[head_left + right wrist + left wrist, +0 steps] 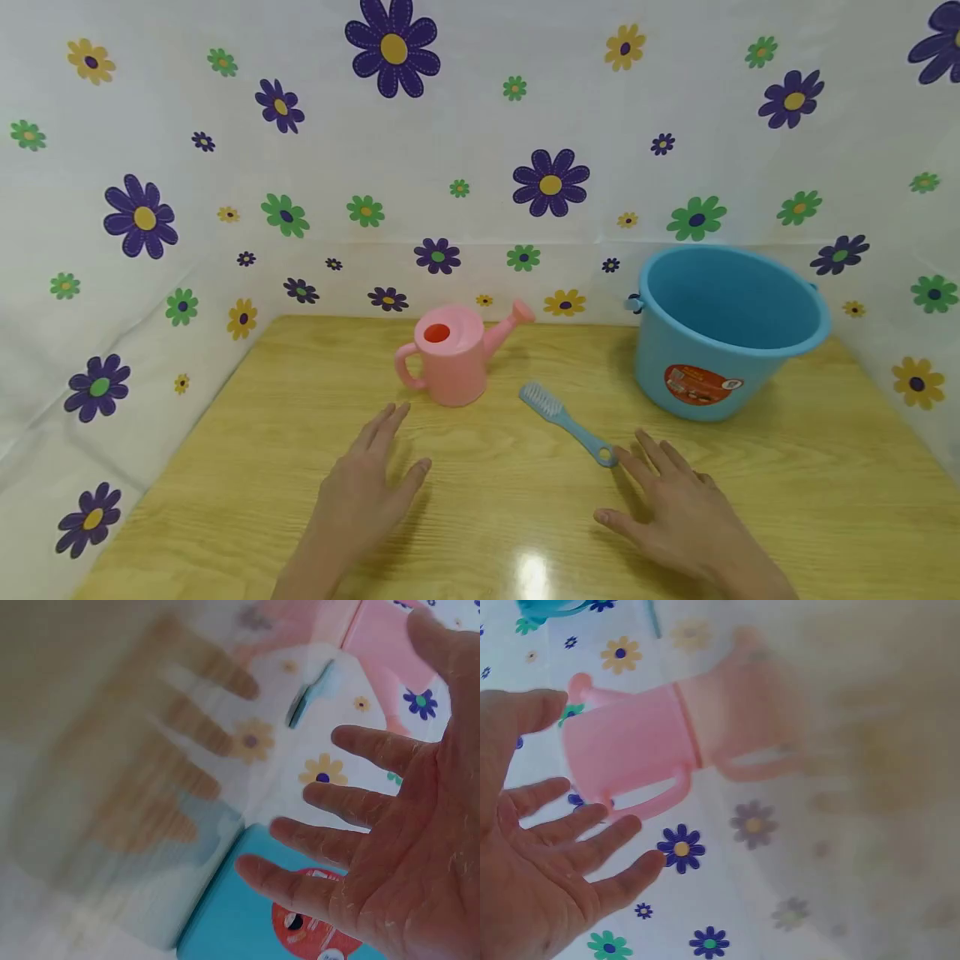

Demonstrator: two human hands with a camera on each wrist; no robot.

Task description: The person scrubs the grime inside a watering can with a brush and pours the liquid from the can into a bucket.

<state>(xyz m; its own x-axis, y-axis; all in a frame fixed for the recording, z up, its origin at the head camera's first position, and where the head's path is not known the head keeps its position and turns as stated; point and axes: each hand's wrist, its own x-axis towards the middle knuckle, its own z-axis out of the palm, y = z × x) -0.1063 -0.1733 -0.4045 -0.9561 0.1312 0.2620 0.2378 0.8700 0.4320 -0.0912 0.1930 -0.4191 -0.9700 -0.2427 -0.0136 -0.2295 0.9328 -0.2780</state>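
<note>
A pink watering can stands upright on the wooden table, its spout pointing right. To its right lies a blue brush with white bristles, the bristles facing up. My left hand is in front of the watering can, fingers spread and holding nothing. My right hand is near the holed handle end of the brush, its fingers extended; whether a fingertip touches the handle I cannot tell. In the left wrist view the watering can shows beyond the spread fingers.
A large blue bucket with a red label stands upright at the back right. Behind the table hangs a white cloth printed with flowers, which also runs along both sides.
</note>
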